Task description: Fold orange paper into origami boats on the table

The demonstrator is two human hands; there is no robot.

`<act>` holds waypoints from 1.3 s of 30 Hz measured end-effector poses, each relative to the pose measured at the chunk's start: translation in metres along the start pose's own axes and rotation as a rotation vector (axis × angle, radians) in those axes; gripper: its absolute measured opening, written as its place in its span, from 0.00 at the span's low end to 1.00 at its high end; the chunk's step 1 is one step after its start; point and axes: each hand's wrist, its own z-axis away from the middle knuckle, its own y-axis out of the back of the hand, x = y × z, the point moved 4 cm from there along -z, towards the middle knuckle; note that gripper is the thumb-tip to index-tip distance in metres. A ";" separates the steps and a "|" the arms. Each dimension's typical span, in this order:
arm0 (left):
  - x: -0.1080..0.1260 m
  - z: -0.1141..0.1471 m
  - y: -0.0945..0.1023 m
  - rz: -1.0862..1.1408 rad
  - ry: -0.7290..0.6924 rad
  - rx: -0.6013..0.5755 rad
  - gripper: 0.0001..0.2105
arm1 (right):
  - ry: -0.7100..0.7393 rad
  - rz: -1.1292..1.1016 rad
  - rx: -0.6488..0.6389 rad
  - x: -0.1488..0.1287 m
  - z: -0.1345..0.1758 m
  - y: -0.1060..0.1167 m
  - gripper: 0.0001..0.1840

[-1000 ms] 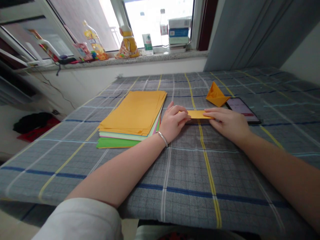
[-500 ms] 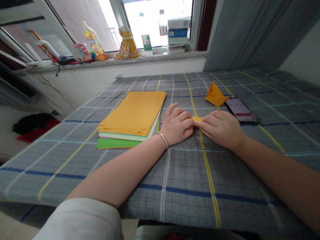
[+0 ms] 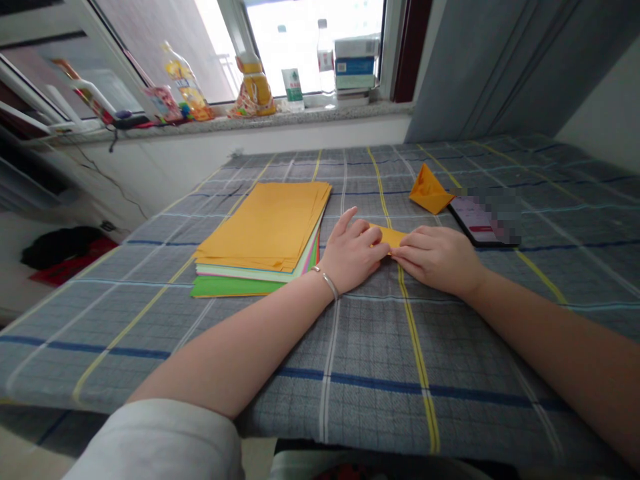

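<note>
Between my hands is a small folded piece of orange paper (image 3: 391, 236), partly covered by my fingers. My left hand (image 3: 354, 245), with a silver bangle at the wrist, pinches the paper's left and near side while its index finger sticks up. From the right, my right hand (image 3: 436, 257) grips the near right corner with thumb and fingers pressed together. Beyond it stands a folded orange paper shape (image 3: 430, 192) with a pointed top, close to a phone (image 3: 473, 219). Left of my left hand lies a stack of coloured paper (image 3: 265, 223), orange sheets uppermost.
A grey checked cloth (image 3: 240, 373) covers the table. Along the windowsill (image 3: 310, 117) stand a yellow-labelled bottle (image 3: 187, 83), a yellow container (image 3: 256, 87), a white and green tube (image 3: 293, 88), a clear bottle (image 3: 326, 63) and boxes (image 3: 356, 67). A grey curtain (image 3: 480, 73) hangs at right.
More of the orange paper shows beyond my fingers now, its far side tilted up or turned outward. Both hands have shifted only slightly.
</note>
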 end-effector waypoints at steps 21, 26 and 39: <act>-0.023 0.005 -0.002 -0.054 0.067 -0.151 0.03 | -0.061 -0.118 0.084 0.017 0.007 0.002 0.11; -0.025 0.005 -0.001 -0.062 0.033 -0.204 0.02 | -0.071 -0.205 0.089 0.024 0.010 -0.001 0.10; -0.030 0.005 0.001 -0.004 0.097 -0.290 0.05 | -0.174 -0.311 0.047 0.038 0.018 -0.006 0.10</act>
